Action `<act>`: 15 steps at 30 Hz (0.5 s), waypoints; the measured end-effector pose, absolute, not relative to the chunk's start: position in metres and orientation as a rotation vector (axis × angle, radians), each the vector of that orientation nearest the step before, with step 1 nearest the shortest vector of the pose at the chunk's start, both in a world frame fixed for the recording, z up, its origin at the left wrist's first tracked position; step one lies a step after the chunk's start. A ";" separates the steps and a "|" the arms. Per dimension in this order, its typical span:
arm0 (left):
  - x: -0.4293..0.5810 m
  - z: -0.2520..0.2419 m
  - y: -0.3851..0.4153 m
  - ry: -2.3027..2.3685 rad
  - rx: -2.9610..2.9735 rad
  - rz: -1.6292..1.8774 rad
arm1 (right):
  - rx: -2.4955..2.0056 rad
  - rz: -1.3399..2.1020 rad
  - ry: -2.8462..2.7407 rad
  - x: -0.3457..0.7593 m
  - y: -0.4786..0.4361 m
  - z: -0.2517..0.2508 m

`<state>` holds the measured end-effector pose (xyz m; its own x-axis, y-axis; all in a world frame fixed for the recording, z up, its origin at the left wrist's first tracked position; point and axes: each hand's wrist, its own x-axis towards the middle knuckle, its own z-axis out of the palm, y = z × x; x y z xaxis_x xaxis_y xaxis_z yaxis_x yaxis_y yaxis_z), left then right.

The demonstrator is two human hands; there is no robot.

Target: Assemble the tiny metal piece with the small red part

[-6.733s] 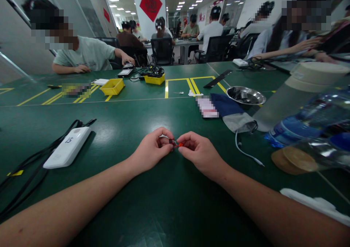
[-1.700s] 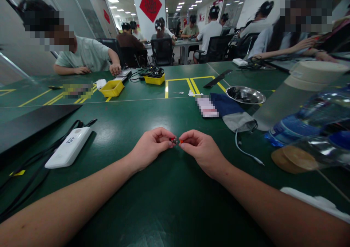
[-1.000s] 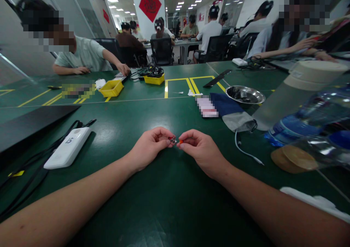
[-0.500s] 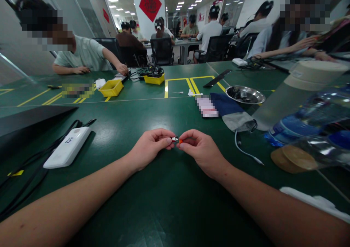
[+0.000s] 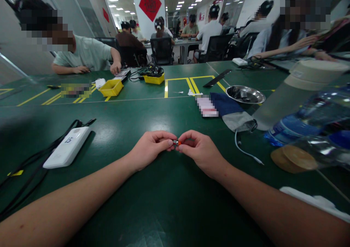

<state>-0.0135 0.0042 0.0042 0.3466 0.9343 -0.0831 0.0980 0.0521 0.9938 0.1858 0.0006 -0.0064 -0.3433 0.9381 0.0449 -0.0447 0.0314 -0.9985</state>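
Observation:
Over the green table [image 5: 142,207], my left hand [image 5: 150,148] pinches a small part with a shiny metal end [image 5: 175,142] between thumb and fingertips. My right hand [image 5: 201,151] has thumb and forefinger closed on a tiny orange piece [image 5: 179,142]. The metal end and the orange piece meet between my fingertips; whether one is inside the other I cannot tell. Most of both pieces is covered by my fingers, so their kind does not show.
To the left lies a white power bank [image 5: 67,147] beside black cables [image 5: 35,157]. A phone [image 5: 207,106], a blue-grey pouch [image 5: 228,110], a steel bowl [image 5: 245,94] and several bottles stand right. Co-workers sit across the table, near yellow trays [image 5: 111,88].
My hands have come slightly closer, bringing the metal end and orange piece together. A dark flat shape at the left has gone, leaving a blur. The co-worker's hand across moved left.

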 end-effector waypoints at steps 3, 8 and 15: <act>-0.014 0.004 0.004 1.040 1.374 0.847 | -0.954 1.448 -1.460 0.185 0.001 -0.006; -0.013 0.006 0.004 1.047 1.394 0.843 | -0.974 1.418 -1.472 0.185 0.001 -0.006; -0.015 0.008 0.006 0.975 1.442 0.805 | -0.940 1.383 -1.530 0.184 0.000 -0.011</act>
<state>-0.0151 0.0058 0.0081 0.4174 0.9070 -0.0554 0.1177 0.0065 0.9930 0.1843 0.0001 -0.0107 -0.3591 0.9276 0.1026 -0.0088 0.1066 -0.9943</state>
